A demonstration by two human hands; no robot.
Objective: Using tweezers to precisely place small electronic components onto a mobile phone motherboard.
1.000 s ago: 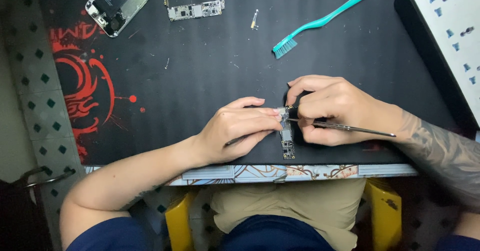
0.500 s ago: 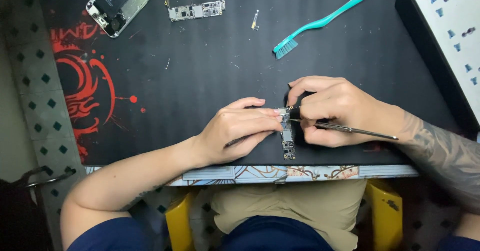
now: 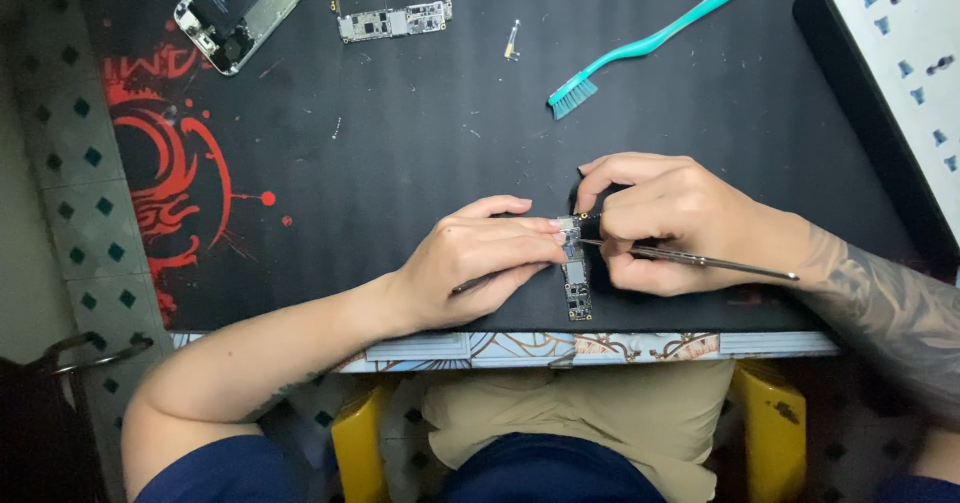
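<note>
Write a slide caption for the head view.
Left hand steadies a narrow circuit board while right hand works tweezers on it.

— What can't you make out?
— My left hand (image 3: 478,263) covers part of the small circuit board (image 3: 577,285); my right hand (image 3: 680,221) hides the tweezers' (image 3: 700,260) tips.
— And the edges?
— The opened phone (image 3: 245,8) and the white power strip (image 3: 905,73) are cut off.

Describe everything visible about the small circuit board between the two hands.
The circuit board is a narrow, dark strip studded with tiny metallic components. It lies flat on the black mat, lengthwise toward the table's near edge. The left hand pins its upper end with its fingertips; the right hand brings thin metal tweezers to the same end.
</note>
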